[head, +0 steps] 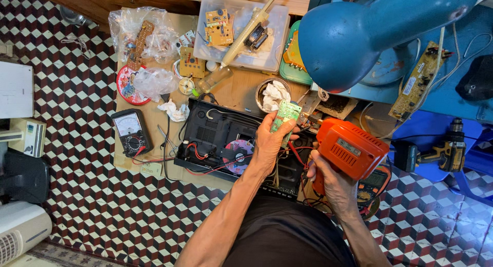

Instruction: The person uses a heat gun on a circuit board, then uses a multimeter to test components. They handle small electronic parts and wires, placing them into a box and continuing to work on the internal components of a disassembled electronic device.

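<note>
My left hand (269, 144) grips a small green circuit board (285, 114), held upright over an opened black disc player (215, 136) with a purple disc and red wires inside. My right hand (328, 177) is closed around the handle of an orange pistol-shaped soldering gun (349, 150), whose tip points left at the board's edge. Both forearms reach up from the bottom of the view.
A blue desk lamp (344, 36) hangs over the right side. A black analog multimeter (132, 132) lies at the left, a clear tray (241, 33) of circuit boards at the top, a tin with white cloth (273, 94) beside it, a cordless drill (441, 153) at right.
</note>
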